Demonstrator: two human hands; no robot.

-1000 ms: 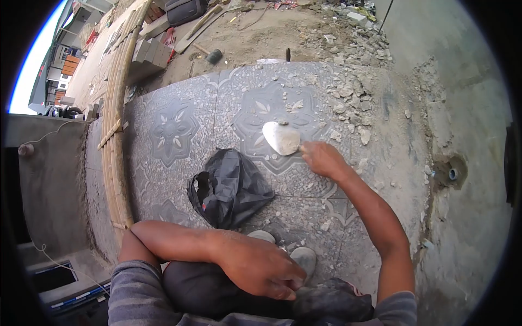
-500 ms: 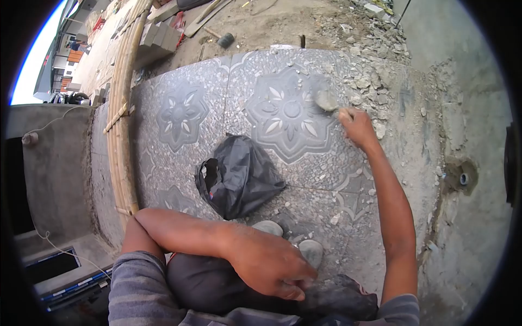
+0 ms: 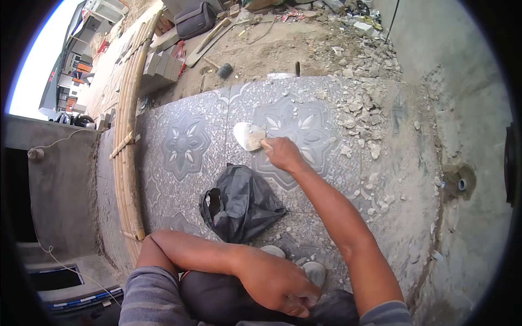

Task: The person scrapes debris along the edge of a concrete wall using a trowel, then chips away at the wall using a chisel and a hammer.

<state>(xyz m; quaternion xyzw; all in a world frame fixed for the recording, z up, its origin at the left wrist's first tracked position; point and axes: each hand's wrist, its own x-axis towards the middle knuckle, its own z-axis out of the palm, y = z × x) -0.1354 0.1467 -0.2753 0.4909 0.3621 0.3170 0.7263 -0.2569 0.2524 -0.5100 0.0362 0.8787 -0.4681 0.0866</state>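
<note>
A trowel with a pale, dusty blade is gripped at its handle by my right hand. Its blade lies low over the patterned floor tiles, at the left side of the larger flower pattern. My left hand hangs over my knees, its fingers curled in and nothing visible in them. Between my arms, a black plastic bag stands on the tiles with its mouth towards the left. What is inside the bag is mostly hidden. Both shoe tips show below the left hand.
Rubble lies along the right side of the tiles. A bamboo bundle runs along the left. Beyond are a mallet, a dark bag and stacked blocks. A concrete wall with a pipe stub borders the right.
My right hand has swept the trowel leftwards across the flower tile, away from the rubble. The view has tilted up slightly. My left hand keeps its place over the knees.
</note>
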